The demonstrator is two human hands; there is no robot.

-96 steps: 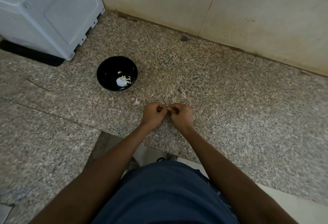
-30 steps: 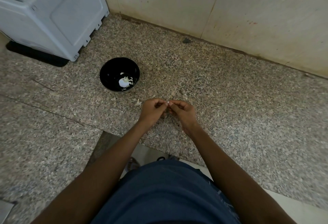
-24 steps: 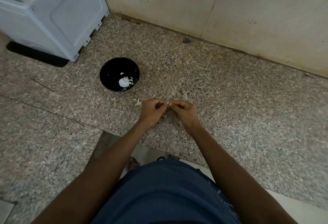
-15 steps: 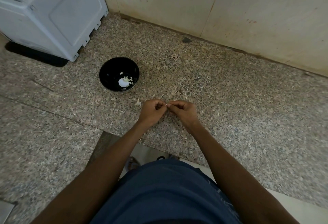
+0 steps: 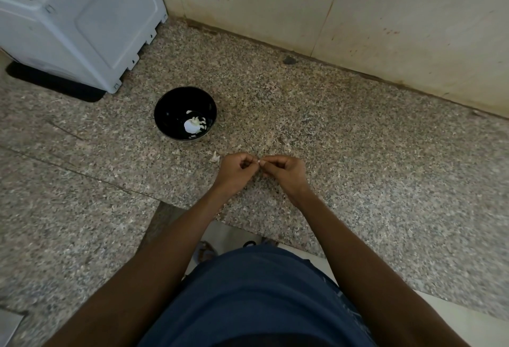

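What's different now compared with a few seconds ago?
The left hand and right hand have eased slightly apart. They were bunched tight together; now they pinch a white bit that shows between their fingertips. The bowl and the scrap on the counter stayed put.

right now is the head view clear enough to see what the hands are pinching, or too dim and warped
Head view: soft, dim light, no glare; the left hand and right hand are sharp, yet the white bit they pinch is too small to identify. Head view: the wide lens bends the counter edges, and the lower corners blur.
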